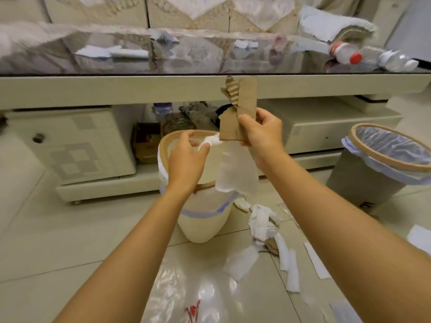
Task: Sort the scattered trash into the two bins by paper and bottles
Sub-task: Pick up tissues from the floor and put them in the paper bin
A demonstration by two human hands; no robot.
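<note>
Currently mid paper step: right hand [261, 127] grips torn cardboard [238, 108] plus a hanging tissue [235, 169], left hand [189, 155] pinches a tissue wad [213, 141], all over the cream bin [200, 215]; next, probably release both inside its rim.

Both bare forearms stretched forward, left hand [186, 157] raised with fingers curled, thumb and fingertips pinched together, right hand [261, 129] slightly higher, fingers curled in a grip, hands near each other

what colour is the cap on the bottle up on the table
Red. The cap on the clear plastic bottle shows in the head view, top right.
</note>
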